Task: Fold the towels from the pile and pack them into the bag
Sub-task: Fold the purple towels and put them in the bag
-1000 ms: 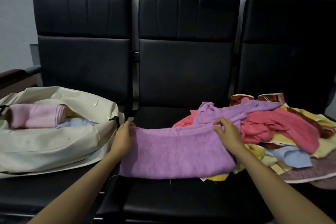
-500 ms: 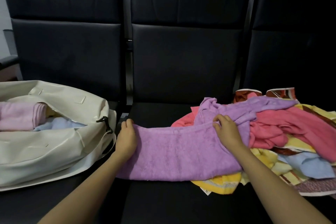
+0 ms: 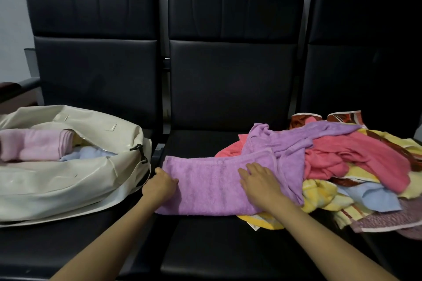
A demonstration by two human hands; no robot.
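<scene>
Three seats in a row, backs against a wall (image 3: 13, 29). On the left seat (image 3: 57, 246), a bag (image 3: 68, 189), mouth open; inside, a rolled towel (image 3: 38, 146) on top of another towel (image 3: 86, 154). On the middle seat (image 3: 217, 246), just right of the bag, a spread towel (image 3: 205, 182), flat across the cushion, right end running up onto the pile (image 3: 354, 162). Pile heaped on the right seat (image 3: 365, 64), spilling left onto the middle seat and under the spread towel's right end. Left hand (image 3: 159, 186) gripping the spread towel's left edge, near the bag; right hand (image 3: 260, 182) flat on top, toward the pile.
</scene>
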